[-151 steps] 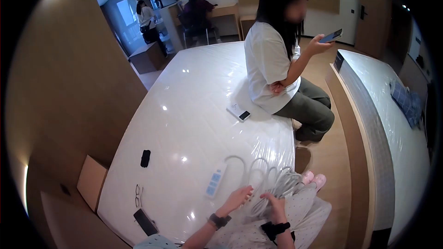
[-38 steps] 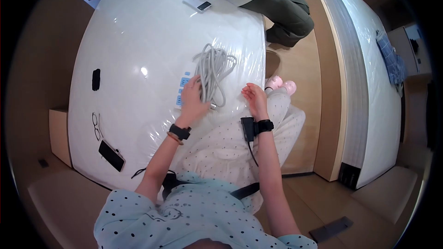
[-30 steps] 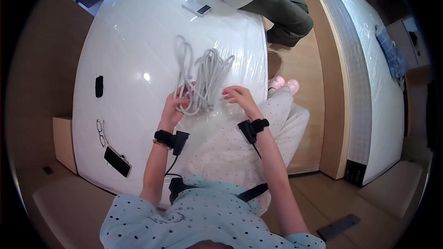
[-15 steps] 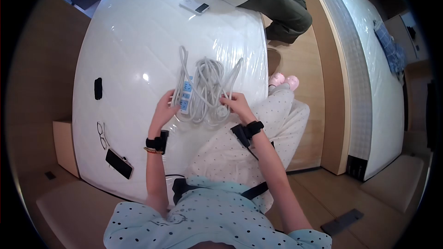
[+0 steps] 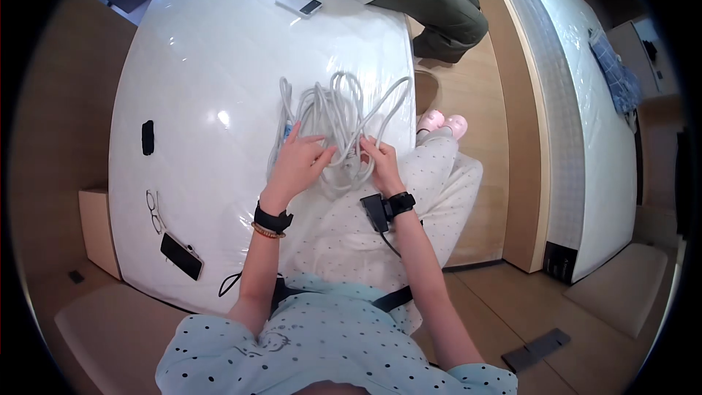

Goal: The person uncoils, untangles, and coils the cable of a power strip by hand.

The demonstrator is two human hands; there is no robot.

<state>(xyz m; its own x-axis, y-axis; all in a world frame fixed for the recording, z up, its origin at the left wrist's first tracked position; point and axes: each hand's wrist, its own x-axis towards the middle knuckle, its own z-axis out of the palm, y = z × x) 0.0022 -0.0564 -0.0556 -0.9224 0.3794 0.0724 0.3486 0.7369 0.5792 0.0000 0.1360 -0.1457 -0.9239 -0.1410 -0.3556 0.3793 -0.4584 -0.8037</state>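
A grey-white extension cord (image 5: 318, 106) lies in loose loops on the plastic-wrapped mattress (image 5: 197, 66) before me. Its power strip (image 5: 287, 133) shows only a bit of blue, with the rest behind my left hand. My left hand (image 5: 298, 162) is over the left part of the loops, its fingers apart and a fingertip near the strip. On the right side, my right hand (image 5: 384, 163) has its thumb and fingers closed on the cord, where a loop sticks out to the upper right.
A white device with a dark screen (image 5: 300, 5) lies farther up the mattress, near a seated person (image 5: 431, 7). To the left are a black object (image 5: 148, 137), eyeglasses (image 5: 153, 212) and a phone (image 5: 181, 256). Another wrapped mattress (image 5: 570, 139) stands right.
My left hand has come off the power strip's side and moved right over the loops, its fingers spreading. My right hand has shifted slightly, and the right-hand cord loop now reaches farther right.
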